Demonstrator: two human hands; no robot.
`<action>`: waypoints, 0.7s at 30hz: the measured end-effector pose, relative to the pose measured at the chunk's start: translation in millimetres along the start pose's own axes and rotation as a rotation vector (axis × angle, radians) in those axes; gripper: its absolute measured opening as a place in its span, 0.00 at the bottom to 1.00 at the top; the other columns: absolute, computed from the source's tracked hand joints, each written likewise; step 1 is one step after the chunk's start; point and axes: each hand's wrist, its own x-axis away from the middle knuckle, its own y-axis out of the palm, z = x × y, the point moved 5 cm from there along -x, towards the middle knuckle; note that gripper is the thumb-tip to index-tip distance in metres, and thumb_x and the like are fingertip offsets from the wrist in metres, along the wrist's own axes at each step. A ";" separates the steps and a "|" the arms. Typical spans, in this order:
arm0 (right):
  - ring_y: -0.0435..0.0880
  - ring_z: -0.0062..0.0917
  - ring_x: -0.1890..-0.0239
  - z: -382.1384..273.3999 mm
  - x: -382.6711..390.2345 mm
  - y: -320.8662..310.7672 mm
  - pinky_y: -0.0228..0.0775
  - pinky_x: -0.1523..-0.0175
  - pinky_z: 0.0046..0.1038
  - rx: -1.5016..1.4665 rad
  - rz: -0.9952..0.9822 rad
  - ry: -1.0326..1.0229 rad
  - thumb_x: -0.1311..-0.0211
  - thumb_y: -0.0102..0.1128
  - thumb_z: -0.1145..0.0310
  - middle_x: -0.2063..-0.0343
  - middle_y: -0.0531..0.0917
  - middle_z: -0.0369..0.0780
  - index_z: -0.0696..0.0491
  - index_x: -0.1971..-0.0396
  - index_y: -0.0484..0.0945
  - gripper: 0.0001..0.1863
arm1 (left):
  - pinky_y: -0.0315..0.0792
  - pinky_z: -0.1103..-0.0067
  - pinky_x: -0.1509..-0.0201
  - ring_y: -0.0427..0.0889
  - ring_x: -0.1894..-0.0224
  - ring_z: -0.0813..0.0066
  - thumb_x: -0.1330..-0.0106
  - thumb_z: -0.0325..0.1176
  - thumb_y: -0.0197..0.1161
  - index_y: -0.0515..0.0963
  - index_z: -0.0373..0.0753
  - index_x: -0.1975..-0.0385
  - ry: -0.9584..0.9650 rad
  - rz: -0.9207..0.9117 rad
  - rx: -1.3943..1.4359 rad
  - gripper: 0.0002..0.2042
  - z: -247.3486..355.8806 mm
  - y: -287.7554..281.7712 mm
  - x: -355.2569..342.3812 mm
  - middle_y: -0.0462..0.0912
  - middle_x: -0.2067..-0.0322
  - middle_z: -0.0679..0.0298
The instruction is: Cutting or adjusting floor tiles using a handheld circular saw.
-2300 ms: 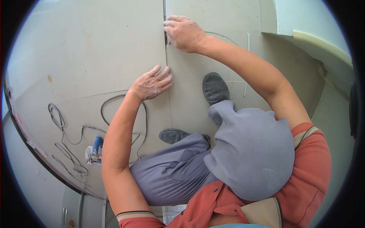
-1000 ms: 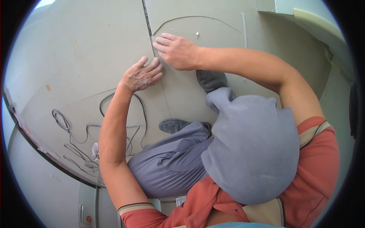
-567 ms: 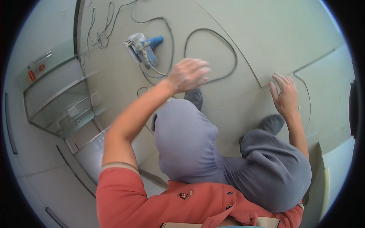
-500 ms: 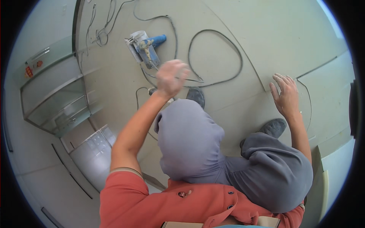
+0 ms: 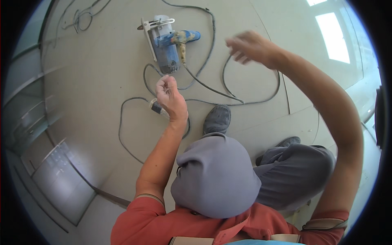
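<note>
A blue and grey power saw (image 5: 167,49) with a flat metal base plate and a blue handle (image 5: 190,36) lies on the floor ahead of me. My left hand (image 5: 171,98) is just below the near end of its body, fingers curled in toward the palm, and I see nothing in them. My right hand (image 5: 253,49) is in the air right of the handle, a little smeared by motion. Its fingers are partly bent and apart, with nothing between them. Under my left wrist lies a black and white cord connector (image 5: 156,107), partly covered.
The saw's grey cord (image 5: 212,87) loops over the pale floor panels (image 5: 102,85) to the right, and more cord (image 5: 121,122) curls at the left. Another cable (image 5: 83,18) lies at the far left. My shoe (image 5: 217,119) stands close to the cord. Glass-fronted panels (image 5: 26,118) line the left.
My right hand has swung left and forward toward the saw. My left hand has come down to the left, below the saw's near end. The view has shifted, and the saw appears nearer.
</note>
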 end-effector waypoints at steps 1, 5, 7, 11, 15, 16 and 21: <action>0.86 0.40 0.59 -3.8 -32.8 13.2 0.80 0.50 0.35 -0.190 0.066 0.126 0.29 0.53 0.46 0.59 0.84 0.51 0.68 0.51 0.77 0.33 | 0.70 0.80 0.53 0.75 0.58 0.79 0.28 0.39 0.61 0.75 0.29 0.51 0.062 -0.017 -0.060 0.17 -0.1 -4.9 -3.3 0.80 0.60 0.63; 0.86 0.36 0.61 8.1 -122.4 85.7 0.80 0.49 0.36 -0.662 0.194 0.459 0.31 0.53 0.40 0.58 0.84 0.50 0.67 0.53 0.77 0.37 | 0.71 0.80 0.50 0.77 0.55 0.79 0.27 0.39 0.61 0.73 0.28 0.44 -0.083 -0.299 -0.062 0.21 5.2 19.4 -14.6 0.80 0.55 0.61; 0.86 0.36 0.62 12.2 -145.5 117.3 0.80 0.50 0.39 -1.042 0.115 0.435 0.31 0.53 0.39 0.61 0.85 0.49 0.61 0.58 0.79 0.33 | 0.71 0.81 0.50 0.78 0.55 0.77 0.28 0.39 0.62 0.71 0.26 0.42 -0.097 -0.309 -0.031 0.24 4.5 34.0 -22.4 0.81 0.55 0.60; 0.85 0.36 0.62 12.3 -168.0 119.5 0.80 0.51 0.42 -1.413 0.024 0.343 0.28 0.52 0.51 0.68 0.85 0.45 0.57 0.62 0.79 0.22 | 0.74 0.78 0.59 0.80 0.65 0.77 0.28 0.40 0.62 0.74 0.29 0.47 -0.039 -0.448 -0.139 0.20 3.8 58.9 -49.6 0.83 0.66 0.63; 0.85 0.38 0.60 -5.2 -162.2 129.4 0.80 0.48 0.44 -1.511 0.018 0.271 0.28 0.53 0.64 0.64 0.84 0.48 0.62 0.59 0.75 0.14 | 0.72 0.75 0.69 0.78 0.74 0.78 0.25 0.42 0.57 0.74 0.33 0.61 0.144 -0.429 -0.309 0.15 11.0 60.6 -59.9 0.80 0.75 0.66; 0.85 0.38 0.61 -9.0 -159.0 128.8 0.81 0.49 0.42 -1.540 0.060 0.238 0.30 0.53 0.70 0.62 0.81 0.50 0.65 0.57 0.70 0.12 | 0.72 0.75 0.69 0.78 0.74 0.78 0.25 0.42 0.57 0.74 0.33 0.61 0.151 -0.444 -0.302 0.15 8.8 60.6 -58.4 0.80 0.75 0.66; 0.83 0.35 0.67 -82.1 -103.7 120.8 0.83 0.54 0.39 -1.407 0.183 0.016 0.34 0.54 0.78 0.69 0.78 0.48 0.66 0.57 0.69 0.10 | 0.72 0.73 0.70 0.79 0.75 0.72 0.24 0.38 0.56 0.70 0.34 0.56 0.121 -0.465 0.021 0.12 23.6 37.1 -39.6 0.77 0.77 0.63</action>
